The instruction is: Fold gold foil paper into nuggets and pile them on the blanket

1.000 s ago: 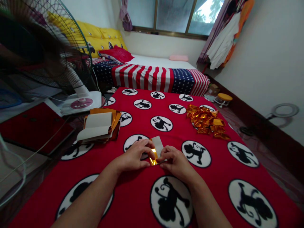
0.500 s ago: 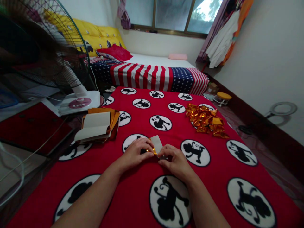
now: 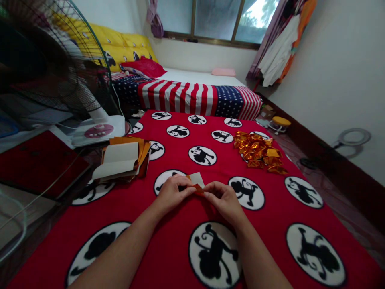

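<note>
Foil paper (image 3: 197, 180): centre of frame, partly folded, pale face and orange fold visible.
Left hand (image 3: 175, 193): fingers closed on its left side.
Right hand (image 3: 225, 199): fingers pinching near right edge.
Foil pieces (image 3: 259, 152): right of frame, on red cloth (image 3: 168, 249).

Left hand (image 3: 173, 193) and right hand (image 3: 225, 200) pinch a small gold-and-grey sheet (image 3: 197, 179), near edge partly folded, over red monkey-print cloth (image 3: 171, 245). Loose paper stack (image 3: 122, 158) off to the left; shiny orange folded-foil pile (image 3: 259, 151) at right. Fan (image 3: 98, 130) far left. Bed (image 3: 192, 96) with stars-and-stripes cover behind, under window (image 3: 216, 20).
</note>
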Demonstrator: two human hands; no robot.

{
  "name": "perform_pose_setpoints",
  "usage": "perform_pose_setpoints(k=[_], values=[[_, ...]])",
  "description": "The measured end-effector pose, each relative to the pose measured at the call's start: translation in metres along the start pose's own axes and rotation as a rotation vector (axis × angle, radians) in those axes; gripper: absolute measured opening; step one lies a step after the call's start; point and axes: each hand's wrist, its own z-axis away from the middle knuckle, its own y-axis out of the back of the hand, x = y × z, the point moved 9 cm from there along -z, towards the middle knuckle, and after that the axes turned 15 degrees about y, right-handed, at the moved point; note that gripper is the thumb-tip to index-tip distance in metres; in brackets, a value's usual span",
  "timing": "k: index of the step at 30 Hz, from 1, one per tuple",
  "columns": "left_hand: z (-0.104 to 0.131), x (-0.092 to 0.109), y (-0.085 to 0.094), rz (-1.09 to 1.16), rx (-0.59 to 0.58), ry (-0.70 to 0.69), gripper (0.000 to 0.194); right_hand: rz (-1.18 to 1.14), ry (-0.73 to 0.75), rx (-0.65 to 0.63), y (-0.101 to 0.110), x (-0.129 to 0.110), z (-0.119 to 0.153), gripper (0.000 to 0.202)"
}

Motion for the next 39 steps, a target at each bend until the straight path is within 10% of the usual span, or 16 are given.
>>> perform_pose_setpoints(k=[23,39], values=[[-0.001,0.0,0.003,-0.01,0.046,0.028,0.012,0.155,0.07,0.043,0.006,-0.004,-0.002,0.011],[0.012,0.016,-0.001,-0.141,-0.17,-0.144,0.002,0.45,0.16,-0.231,-0.008,-0.022,0.001,0.009]])
